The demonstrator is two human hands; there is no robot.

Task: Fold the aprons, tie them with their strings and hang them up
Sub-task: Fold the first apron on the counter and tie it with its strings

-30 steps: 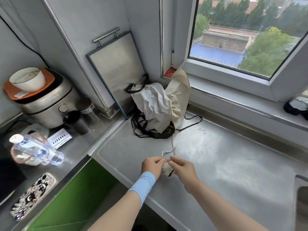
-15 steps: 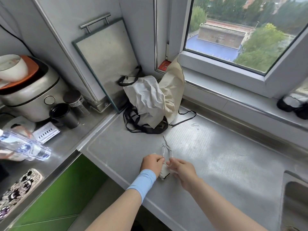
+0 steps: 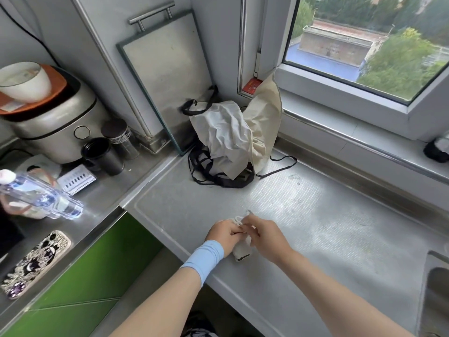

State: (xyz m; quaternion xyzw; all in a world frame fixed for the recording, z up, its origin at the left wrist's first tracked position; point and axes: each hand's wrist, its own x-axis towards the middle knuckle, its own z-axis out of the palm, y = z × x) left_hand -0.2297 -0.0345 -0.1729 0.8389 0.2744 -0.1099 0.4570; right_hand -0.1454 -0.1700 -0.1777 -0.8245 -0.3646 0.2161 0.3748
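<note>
Both my left grip and right grip pinched the folded apron lying between them, lower centre; its strings seemingly poked from the upper end.

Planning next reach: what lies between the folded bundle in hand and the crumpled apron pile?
Nothing. Head view shows only bare dimpled steel counter between the small folded cream apron bundle and the crumpled pale apron pile with black straps.

PLACE: home kitchen | stainless surface under the hands | sink right of right hand | rice cooker, jars far left of left hand | green cabinet fronts below-left | window beyond
</note>
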